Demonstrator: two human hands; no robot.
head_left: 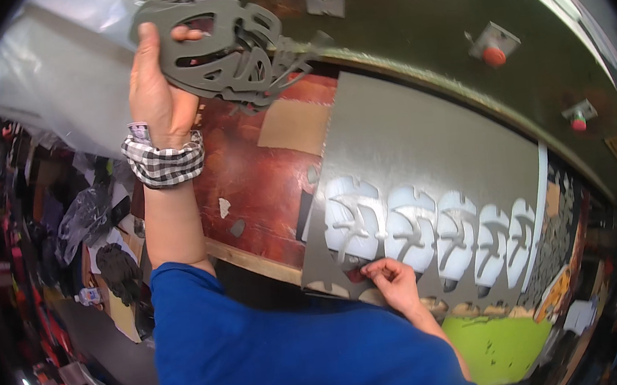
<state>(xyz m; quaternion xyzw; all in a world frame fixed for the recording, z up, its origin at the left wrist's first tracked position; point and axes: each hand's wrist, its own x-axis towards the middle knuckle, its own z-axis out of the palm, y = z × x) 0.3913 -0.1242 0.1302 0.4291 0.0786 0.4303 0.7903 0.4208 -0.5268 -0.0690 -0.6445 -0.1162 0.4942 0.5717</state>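
Note:
At the upper left, my raised left hand (163, 95) grips a stack of grey cut-out pieces (222, 51), flat shapes with curved slots; some strips dangle from their right side. A black-and-white checked band circles that wrist. My right hand (397, 282) is at the near edge of a large grey sheet (422, 124), thumb and fingers pinched together next to a small dark-red gap. Whatever lies between those fingertips is too small to make out. Several cut-out openings (354, 218) run in a row along the sheet, with a pale surface showing through and narrow grey strips across them.
A dark green machine beam (395, 14) with red-orange knobs (494, 56) spans the far side. Beneath the sheet's left lies a reddish-brown board (250, 206) with scraps. Clear plastic sheeting (60, 83) is at upper left. A lime-green panel (494, 346) sits near right.

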